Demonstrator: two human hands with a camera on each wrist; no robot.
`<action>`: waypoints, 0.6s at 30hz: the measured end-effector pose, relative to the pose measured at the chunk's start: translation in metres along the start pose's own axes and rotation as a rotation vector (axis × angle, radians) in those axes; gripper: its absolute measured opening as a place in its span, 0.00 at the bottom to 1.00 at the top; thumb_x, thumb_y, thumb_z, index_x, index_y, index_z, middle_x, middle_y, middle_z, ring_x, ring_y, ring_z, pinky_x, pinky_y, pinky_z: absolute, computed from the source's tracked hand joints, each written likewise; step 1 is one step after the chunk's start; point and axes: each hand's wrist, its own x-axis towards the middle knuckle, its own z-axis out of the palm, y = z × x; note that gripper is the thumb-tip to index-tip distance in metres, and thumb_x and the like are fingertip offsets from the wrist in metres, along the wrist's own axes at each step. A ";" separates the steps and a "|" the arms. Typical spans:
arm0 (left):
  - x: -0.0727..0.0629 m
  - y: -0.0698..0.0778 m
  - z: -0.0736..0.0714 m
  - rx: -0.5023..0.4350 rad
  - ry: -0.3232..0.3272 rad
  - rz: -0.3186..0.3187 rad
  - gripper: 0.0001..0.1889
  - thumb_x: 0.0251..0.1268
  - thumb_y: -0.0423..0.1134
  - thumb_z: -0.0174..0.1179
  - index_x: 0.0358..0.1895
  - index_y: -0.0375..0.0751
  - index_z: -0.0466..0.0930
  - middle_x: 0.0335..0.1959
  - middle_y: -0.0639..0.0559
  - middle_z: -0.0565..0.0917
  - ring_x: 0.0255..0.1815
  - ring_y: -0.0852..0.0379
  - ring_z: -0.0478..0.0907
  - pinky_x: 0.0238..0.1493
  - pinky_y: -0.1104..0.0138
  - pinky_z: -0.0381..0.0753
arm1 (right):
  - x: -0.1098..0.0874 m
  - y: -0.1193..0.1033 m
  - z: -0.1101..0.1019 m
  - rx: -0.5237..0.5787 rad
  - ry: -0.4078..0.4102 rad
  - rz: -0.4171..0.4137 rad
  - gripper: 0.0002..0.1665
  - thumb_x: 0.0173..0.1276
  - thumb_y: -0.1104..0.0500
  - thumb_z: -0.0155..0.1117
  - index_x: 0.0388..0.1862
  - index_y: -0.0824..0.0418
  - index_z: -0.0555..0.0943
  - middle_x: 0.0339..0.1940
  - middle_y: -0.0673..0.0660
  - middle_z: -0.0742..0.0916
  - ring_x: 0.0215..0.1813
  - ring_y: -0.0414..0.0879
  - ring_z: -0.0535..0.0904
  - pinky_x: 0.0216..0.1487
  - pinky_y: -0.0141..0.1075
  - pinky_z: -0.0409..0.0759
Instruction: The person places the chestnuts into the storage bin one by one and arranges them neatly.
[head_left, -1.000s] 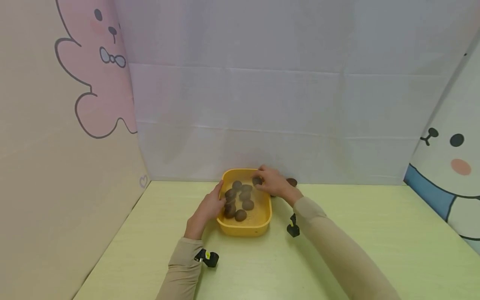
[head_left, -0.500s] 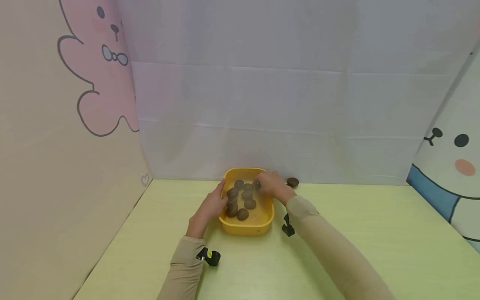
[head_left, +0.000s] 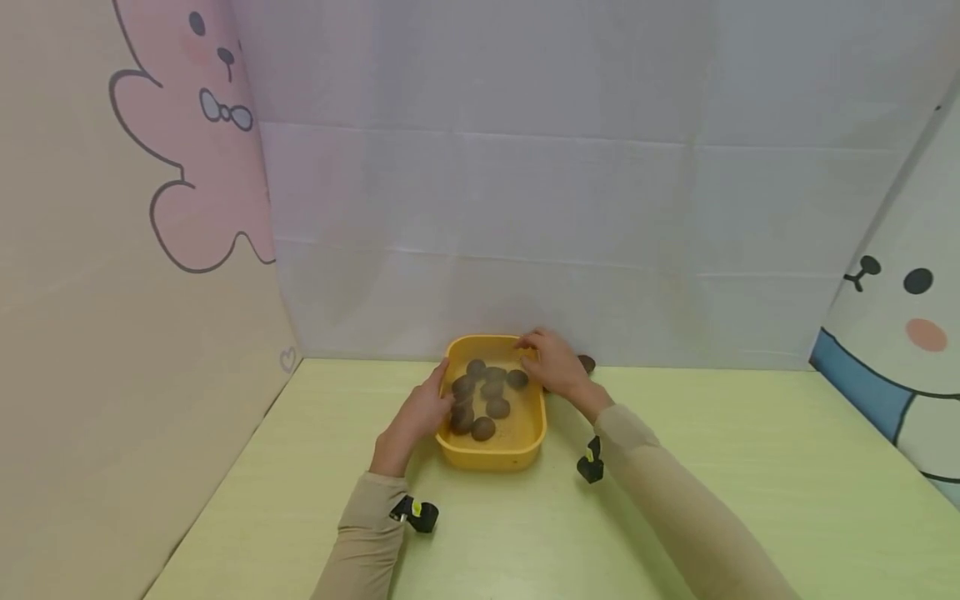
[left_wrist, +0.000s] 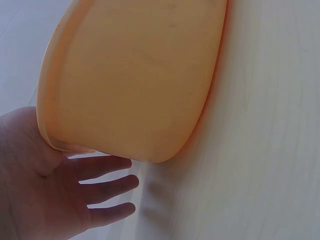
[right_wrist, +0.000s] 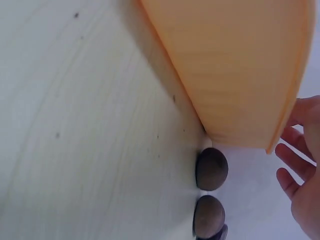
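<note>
In the head view a yellow plastic basin [head_left: 491,460] stands on the table near the back wall, with several dark brown egg-shaped things [head_left: 498,407] inside. My left hand [head_left: 422,411] holds its left rim, thumb over the inside; in the left wrist view three fingers of the left hand [left_wrist: 55,190] stretch out below the wall. Above the far right rim hovers my right hand [head_left: 557,367], fingers apart and nothing between them. A brown piece [head_left: 517,379] lies in the basin just below it. In the right wrist view the loosely bent right hand [right_wrist: 302,150] is partly behind the rim.
Outside the basin, more brown pieces [right_wrist: 211,169] lie along the wall on the right; the right hand partly covers them in the head view. White cloth [head_left: 480,200] hangs behind, and printed side walls flank the pale table [head_left: 315,467].
My right hand lowered a brown piece into the basin's far right part, let go of it and rose back toward the rim. The left hand has stayed on the left rim.
</note>
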 end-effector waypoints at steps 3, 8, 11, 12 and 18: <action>0.000 0.002 0.000 0.008 -0.002 -0.006 0.36 0.73 0.35 0.48 0.81 0.45 0.47 0.55 0.33 0.78 0.21 0.54 0.69 0.29 0.65 0.71 | -0.005 0.010 -0.005 0.046 0.059 0.020 0.14 0.69 0.62 0.60 0.51 0.63 0.84 0.50 0.60 0.83 0.51 0.56 0.80 0.54 0.49 0.79; 0.001 0.001 -0.001 0.021 0.001 -0.003 0.36 0.72 0.35 0.48 0.81 0.45 0.47 0.57 0.33 0.78 0.22 0.54 0.69 0.30 0.65 0.72 | -0.013 0.023 -0.013 0.069 0.098 0.063 0.14 0.71 0.62 0.60 0.51 0.64 0.83 0.49 0.61 0.83 0.49 0.56 0.80 0.53 0.49 0.79; 0.002 0.000 0.000 0.021 0.002 -0.007 0.36 0.72 0.35 0.48 0.81 0.46 0.47 0.49 0.34 0.80 0.21 0.54 0.68 0.28 0.65 0.71 | -0.017 0.026 -0.017 0.084 0.086 0.083 0.14 0.71 0.62 0.59 0.53 0.64 0.83 0.49 0.61 0.83 0.49 0.56 0.80 0.54 0.50 0.79; 0.002 0.000 0.000 0.023 0.003 -0.009 0.36 0.72 0.35 0.48 0.81 0.46 0.47 0.47 0.35 0.80 0.21 0.54 0.67 0.28 0.65 0.71 | -0.019 0.027 -0.018 0.088 0.080 0.087 0.15 0.70 0.62 0.59 0.53 0.64 0.83 0.49 0.62 0.83 0.49 0.56 0.80 0.53 0.50 0.79; 0.003 -0.003 0.002 0.025 -0.003 -0.013 0.36 0.73 0.36 0.48 0.81 0.45 0.46 0.51 0.33 0.79 0.21 0.54 0.67 0.27 0.65 0.70 | -0.028 0.038 -0.018 0.116 0.034 0.035 0.17 0.66 0.63 0.61 0.52 0.68 0.83 0.48 0.65 0.84 0.43 0.56 0.78 0.47 0.46 0.77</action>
